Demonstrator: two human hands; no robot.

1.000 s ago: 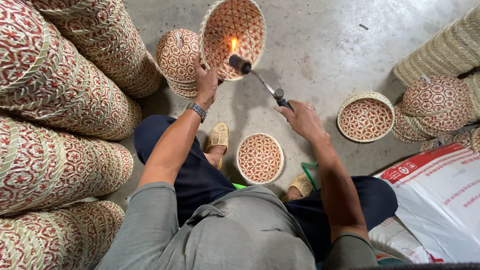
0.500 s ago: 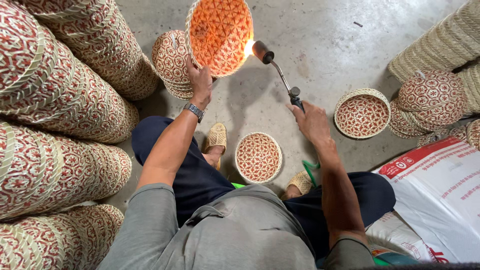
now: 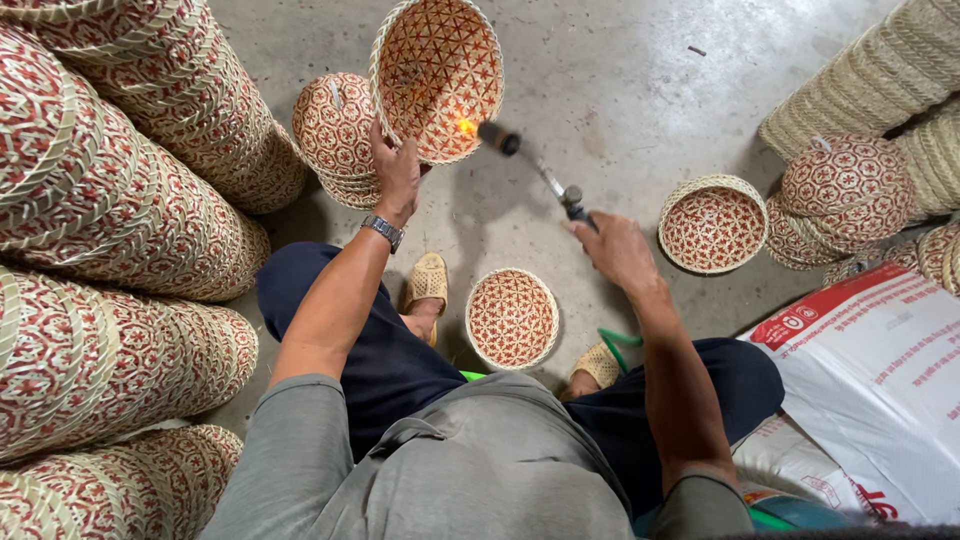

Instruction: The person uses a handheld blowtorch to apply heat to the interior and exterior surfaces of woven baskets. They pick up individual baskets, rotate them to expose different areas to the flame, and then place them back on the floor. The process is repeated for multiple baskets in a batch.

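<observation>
Two bare hands work over a grey concrete floor (image 3: 620, 90), and everything else sits around them. Far out beyond the left hand (image 3: 397, 175) lie long stacked rolls of red-and-cream woven baskets (image 3: 110, 210), piled on their sides. Just beside that hand, on its outer side, stands a short stack of round red-patterned woven lids (image 3: 335, 130). The left hand itself is curled around the lower rim of a round red-and-natural woven bamboo basket (image 3: 438, 75), fingers clamped on the edge, holding it tilted with its open inside facing the person; a metal wristwatch (image 3: 383, 232) sits on that wrist. Between the two hands a small orange flame (image 3: 466, 127) touches the basket's inner wall near the rim, at the dark nozzle of a slim metal gas torch (image 3: 530, 165). The right hand (image 3: 618, 250) is closed around the torch's handle end, the wand pointing up and away toward the basket. Below the hands, between two tan woven sandals (image 3: 427, 283), a small round woven basket (image 3: 512, 318) rests on the floor. Beyond the right hand sits another open round basket (image 3: 713, 223), then more lids and pale woven stacks (image 3: 880, 80), and nearer the body a white printed plastic sack (image 3: 880, 380).
</observation>
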